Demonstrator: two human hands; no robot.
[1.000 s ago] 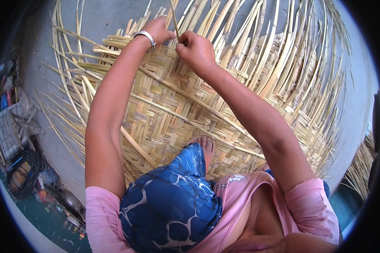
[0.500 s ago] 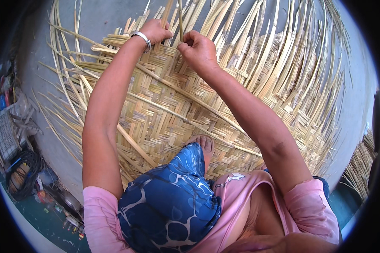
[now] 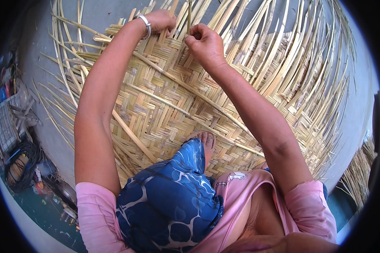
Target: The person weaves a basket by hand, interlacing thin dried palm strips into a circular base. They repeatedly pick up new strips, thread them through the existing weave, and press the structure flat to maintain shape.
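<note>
I see the left hand (image 3: 158, 21) half-curled at a pale strip (image 3: 172, 7), its hold unclear to me, above the woven mat (image 3: 150, 101); the right hand (image 3: 207, 44) pinches a darker strip (image 3: 189, 17) upright at the mat's far edge. Bent too sharply, I judge, that darker strip could split.

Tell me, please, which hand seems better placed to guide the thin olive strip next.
Probably the right hand: it pinches the thin olive strip, while the left hand is at a flat tan strip.
</note>
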